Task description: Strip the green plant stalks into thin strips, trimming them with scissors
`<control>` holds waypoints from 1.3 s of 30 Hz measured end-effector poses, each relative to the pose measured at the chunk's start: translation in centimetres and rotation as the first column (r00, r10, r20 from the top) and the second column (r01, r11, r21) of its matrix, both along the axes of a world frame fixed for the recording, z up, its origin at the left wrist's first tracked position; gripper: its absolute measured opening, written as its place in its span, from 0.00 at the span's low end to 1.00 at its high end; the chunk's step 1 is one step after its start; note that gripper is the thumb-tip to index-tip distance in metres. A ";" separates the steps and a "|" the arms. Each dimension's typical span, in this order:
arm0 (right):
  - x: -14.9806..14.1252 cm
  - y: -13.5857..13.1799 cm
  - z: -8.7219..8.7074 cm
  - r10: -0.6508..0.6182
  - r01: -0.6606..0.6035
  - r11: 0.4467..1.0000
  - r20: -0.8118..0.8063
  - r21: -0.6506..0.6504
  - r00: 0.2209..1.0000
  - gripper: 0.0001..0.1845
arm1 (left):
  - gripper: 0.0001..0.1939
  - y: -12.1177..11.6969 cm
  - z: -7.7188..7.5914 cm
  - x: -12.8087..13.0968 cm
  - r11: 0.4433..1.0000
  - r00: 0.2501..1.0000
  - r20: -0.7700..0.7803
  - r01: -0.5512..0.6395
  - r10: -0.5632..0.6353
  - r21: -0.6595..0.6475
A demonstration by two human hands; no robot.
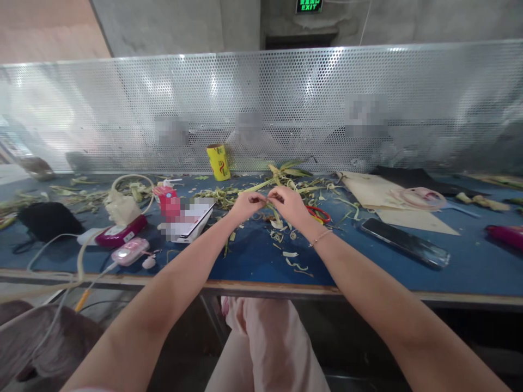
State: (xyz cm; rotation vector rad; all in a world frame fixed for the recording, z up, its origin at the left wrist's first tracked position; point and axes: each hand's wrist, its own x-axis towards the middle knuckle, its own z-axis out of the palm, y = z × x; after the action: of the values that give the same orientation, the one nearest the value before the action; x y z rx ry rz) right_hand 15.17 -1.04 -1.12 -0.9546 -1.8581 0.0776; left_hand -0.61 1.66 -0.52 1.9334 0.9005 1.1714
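Above the blue table, my left hand (pixel 248 203) and my right hand (pixel 287 203) meet fingertip to fingertip. Both are closed in a pinch, and whatever sits between the fingers is too small to make out. Behind and beneath them spreads a heap of green plant stalks and peeled strips (pixel 229 197). Curled pale peelings (pixel 291 254) lie on the table just in front of my hands. Beside my right wrist, red loop handles (pixel 321 214), which look like those of scissors, are partly hidden. A thicker green stalk with leaves (pixel 281 171) rests behind the hands.
A yellow can-like cylinder (pixel 218 162) stands near the perforated metal screen (pixel 286 92). To the left are a white-cased device (pixel 196 220), a magenta power strip (pixel 122 231), cables and a pink gadget (pixel 131 251). A phone (pixel 404 242) and brown paper (pixel 368 190) lie right.
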 end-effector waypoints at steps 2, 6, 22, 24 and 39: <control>-0.1 0.1 0.0 0.000 -0.005 0.998 -0.077 -0.070 0.997 0.02 | 0.03 0.0 -0.1 0.1 0.999 1.000 -0.009 0.020 -0.020 0.028; -0.3 0.2 -0.1 0.012 -0.064 0.970 -0.217 -0.234 0.976 0.03 | 0.06 0.1 -0.3 0.1 0.997 0.999 -0.038 0.018 -0.015 0.070; 0.5 0.8 -1.0 -0.131 0.184 0.958 0.234 -0.222 0.963 0.07 | 0.10 1.6 -0.4 -1.2 0.996 0.985 0.152 -0.085 0.082 0.015; 0.5 0.4 -0.5 -0.121 0.153 0.965 0.154 -0.215 0.981 0.05 | 0.10 1.5 -0.3 -1.2 0.995 0.986 0.134 -0.103 0.100 0.013; -0.1 -0.2 0.3 0.081 -0.083 0.993 -0.025 -0.085 0.996 0.07 | 0.11 -0.2 0.2 -0.2 0.996 0.993 -0.120 0.002 0.009 0.092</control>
State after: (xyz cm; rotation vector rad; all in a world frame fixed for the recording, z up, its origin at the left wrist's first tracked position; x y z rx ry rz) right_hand 15.08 -1.24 -0.85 -0.9322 -1.8867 0.2189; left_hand -0.85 1.49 -0.30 2.0959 0.9270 1.1260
